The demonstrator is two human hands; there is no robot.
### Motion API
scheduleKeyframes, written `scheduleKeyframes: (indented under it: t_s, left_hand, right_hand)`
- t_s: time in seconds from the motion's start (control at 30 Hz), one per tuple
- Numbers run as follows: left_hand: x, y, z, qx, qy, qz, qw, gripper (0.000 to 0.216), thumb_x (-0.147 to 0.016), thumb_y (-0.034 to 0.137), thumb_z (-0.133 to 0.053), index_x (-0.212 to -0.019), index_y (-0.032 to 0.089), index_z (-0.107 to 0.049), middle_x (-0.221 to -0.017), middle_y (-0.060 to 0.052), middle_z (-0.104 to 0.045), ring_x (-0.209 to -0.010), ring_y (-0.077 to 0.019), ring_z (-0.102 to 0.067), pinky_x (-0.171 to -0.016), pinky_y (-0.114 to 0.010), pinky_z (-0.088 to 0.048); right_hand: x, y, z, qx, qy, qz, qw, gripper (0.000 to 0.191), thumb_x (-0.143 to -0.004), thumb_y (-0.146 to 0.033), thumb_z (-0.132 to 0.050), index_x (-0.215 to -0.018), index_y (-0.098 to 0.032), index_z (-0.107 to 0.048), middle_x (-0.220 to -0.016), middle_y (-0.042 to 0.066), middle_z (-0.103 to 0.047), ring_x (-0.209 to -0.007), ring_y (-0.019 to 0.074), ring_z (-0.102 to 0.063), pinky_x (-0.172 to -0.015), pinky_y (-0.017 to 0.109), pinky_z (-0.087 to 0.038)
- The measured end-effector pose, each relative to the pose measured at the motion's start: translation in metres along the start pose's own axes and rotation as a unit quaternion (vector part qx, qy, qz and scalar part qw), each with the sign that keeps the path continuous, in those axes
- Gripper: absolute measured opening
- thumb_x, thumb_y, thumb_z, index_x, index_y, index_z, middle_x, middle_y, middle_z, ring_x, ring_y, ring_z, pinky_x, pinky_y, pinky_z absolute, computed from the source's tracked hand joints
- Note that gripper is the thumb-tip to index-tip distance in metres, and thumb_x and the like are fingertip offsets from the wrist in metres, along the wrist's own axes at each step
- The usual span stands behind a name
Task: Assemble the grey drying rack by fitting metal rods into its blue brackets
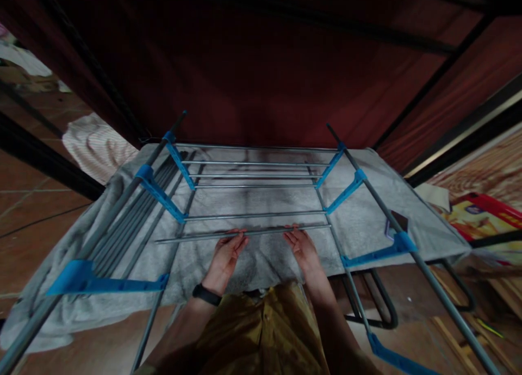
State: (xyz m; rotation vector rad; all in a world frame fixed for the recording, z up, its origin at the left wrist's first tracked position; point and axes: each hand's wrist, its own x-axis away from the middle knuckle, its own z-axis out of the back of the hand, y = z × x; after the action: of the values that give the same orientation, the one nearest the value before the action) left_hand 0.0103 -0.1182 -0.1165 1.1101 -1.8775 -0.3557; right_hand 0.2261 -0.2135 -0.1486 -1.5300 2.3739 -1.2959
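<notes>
Left hand (227,251) and right hand (302,245) open, fingertips on loose rod (261,231); rod best held level, ends square to blue brackets (161,194), not dragging grey towel (261,261)

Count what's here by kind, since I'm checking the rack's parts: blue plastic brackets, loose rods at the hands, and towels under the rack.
Blue plastic brackets: 7
Loose rod, touched by the left hand and the right hand: 1
Grey towel: 1
Total: 9
</notes>
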Motion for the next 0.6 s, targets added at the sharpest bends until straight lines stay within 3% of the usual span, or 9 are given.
scheduleKeyframes:
  t_s: [0.3,0.47,0.6]
  left_hand:
    - [0.003,-0.014,-0.011,-0.014,-0.046,0.001,0.999,0.014,-0.078,0.001,-0.073,-0.083,0.013,-0.071,-0.090,-0.010,-0.078,-0.075,-0.0173,-0.074,-0.080,-0.032,-0.061]
    - [0.010,-0.019,-0.018,-0.017,-0.062,-0.021,0.998,0.017,-0.073,0.007,-0.081,-0.084,0.015,-0.071,-0.092,-0.009,-0.078,-0.076,-0.0168,-0.073,-0.081,-0.032,-0.059]
    - [0.018,-0.023,-0.027,-0.032,-0.080,-0.049,0.995,0.021,-0.072,0.012,-0.084,-0.087,0.016,-0.071,-0.094,-0.010,-0.077,-0.078,-0.0177,-0.073,-0.081,-0.033,-0.059]
  right_hand:
    - [0.000,-0.010,0.013,0.006,0.038,0.042,0.998,0.018,-0.073,-0.017,-0.079,-0.086,-0.021,-0.067,-0.084,-0.002,-0.075,-0.076,0.0141,-0.073,-0.080,0.030,-0.063]
    - [-0.003,-0.014,0.024,0.012,0.049,0.035,0.998,0.026,-0.067,-0.017,-0.085,-0.087,-0.018,-0.069,-0.086,0.001,-0.077,-0.077,0.0157,-0.075,-0.079,0.029,-0.064]
    - [-0.006,-0.018,0.032,0.009,0.062,0.033,0.998,0.022,-0.071,-0.015,-0.084,-0.086,-0.019,-0.068,-0.086,0.000,-0.077,-0.076,0.0150,-0.075,-0.077,0.028,-0.064]
